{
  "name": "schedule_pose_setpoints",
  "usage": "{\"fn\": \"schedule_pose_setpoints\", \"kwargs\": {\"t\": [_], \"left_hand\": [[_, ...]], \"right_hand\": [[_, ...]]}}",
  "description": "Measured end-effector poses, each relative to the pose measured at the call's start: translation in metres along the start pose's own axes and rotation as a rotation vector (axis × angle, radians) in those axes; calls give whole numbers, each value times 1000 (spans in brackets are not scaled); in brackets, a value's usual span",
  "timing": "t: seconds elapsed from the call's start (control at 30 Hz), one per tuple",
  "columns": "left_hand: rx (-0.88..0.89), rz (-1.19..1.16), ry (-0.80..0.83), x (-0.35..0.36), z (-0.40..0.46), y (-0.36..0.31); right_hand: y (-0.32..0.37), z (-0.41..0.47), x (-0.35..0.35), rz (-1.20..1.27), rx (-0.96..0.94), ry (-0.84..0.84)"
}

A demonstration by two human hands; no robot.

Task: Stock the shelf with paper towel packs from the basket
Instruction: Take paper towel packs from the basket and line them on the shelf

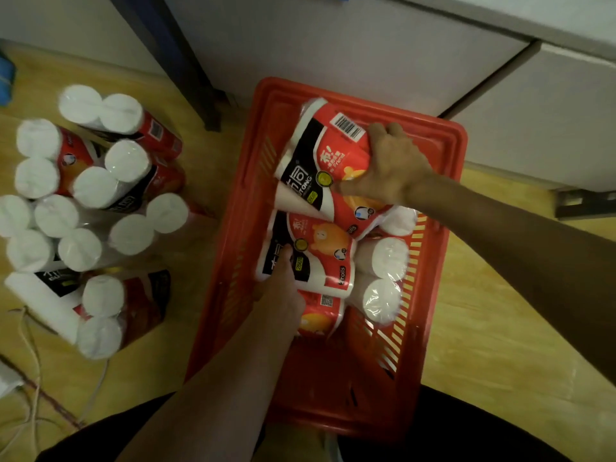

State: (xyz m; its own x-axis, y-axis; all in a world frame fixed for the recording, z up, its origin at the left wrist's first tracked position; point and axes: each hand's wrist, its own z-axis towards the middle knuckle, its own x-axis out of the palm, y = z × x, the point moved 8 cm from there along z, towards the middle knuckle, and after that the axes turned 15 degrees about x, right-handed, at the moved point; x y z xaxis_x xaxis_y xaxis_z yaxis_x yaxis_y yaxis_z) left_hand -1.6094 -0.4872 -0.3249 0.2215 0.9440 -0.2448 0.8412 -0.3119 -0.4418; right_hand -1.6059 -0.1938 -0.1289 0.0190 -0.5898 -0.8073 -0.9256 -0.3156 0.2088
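A red plastic basket [443,181] stands on the floor in front of me with several red-and-white paper towel packs inside. My right hand [390,165] grips the top pack [320,151] at the far end of the basket, fingers curled over its right side. My left hand [283,288] reaches into the basket's left side and grips the left edge of a second pack [316,248] lying in the middle. More packs [383,278] stand on end along the right wall. The shelf [350,38] is the white surface just beyond the basket.
Several packs [90,211] stand in a cluster on the wooden floor to the left of the basket. A dark shelf post [186,68] rises between them and the basket. White cables [33,361] lie at the lower left. My dark-clothed knees flank the basket's near end.
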Motion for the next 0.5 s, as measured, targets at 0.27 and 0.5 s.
{"fn": "schedule_pose_setpoints", "kwargs": {"t": [0.27, 0.5], "left_hand": [[140, -71, -62, -10, -89, -76], [397, 219, 170, -25, -153, -146]], "right_hand": [[-30, -39, -46, 166, 153, -123], [-57, -86, -88, 289, 342, -70]]}}
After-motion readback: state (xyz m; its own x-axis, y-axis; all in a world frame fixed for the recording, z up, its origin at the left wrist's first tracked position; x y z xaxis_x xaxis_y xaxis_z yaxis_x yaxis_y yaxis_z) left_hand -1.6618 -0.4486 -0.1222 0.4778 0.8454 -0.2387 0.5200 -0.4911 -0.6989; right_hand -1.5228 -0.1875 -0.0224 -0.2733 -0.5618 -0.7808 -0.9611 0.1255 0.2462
